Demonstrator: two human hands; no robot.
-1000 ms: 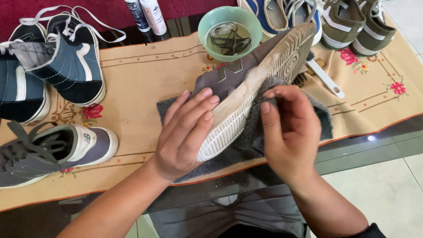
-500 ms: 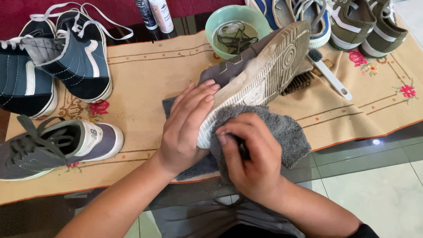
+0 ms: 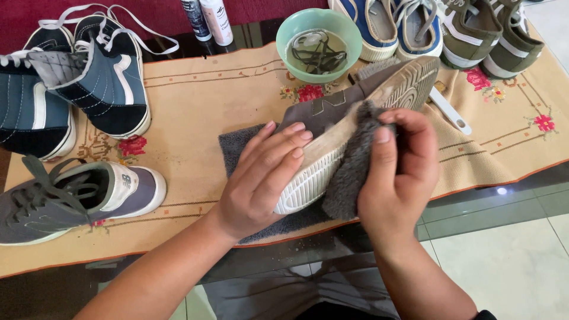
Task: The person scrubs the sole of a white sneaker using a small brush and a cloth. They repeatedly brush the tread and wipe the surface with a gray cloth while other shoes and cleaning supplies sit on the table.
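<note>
- Sneaker (image 3: pixel 355 118), grey with a pale ribbed sole, lies on its side on a grey towel (image 3: pixel 237 148), sole turned up toward the camera; its long axis runs from the toe near the person up and right to the heel by the bowl.
- Left hand (image 3: pixel 267 178) lies flat and spread over the toe end and the side of the upper, pinning it down onto the towel.
- Right hand (image 3: pixel 397 172) is closed around a bunched grey cloth (image 3: pixel 349 172), thumb and fingers pinching its top edge, and presses it against the sole edge about midway along; this hand sits just right of the sneaker, touching it through the cloth.
- Green bowl (image 3: pixel 319 44) of water with dark laces in it stands just beyond the heel, close enough to be knocked.
- White-handled brush (image 3: pixel 450 109) lies partly behind the heel on the embroidered table runner (image 3: pixel 195 101).
- Matching grey shoe (image 3: pixel 77 195) sits well apart to the left, with dark blue high-tops (image 3: pixel 112 83) behind it.
- Two bottles (image 3: pixel 207 21) and more pairs of shoes (image 3: pixel 438 29) line the far edge.
</note>
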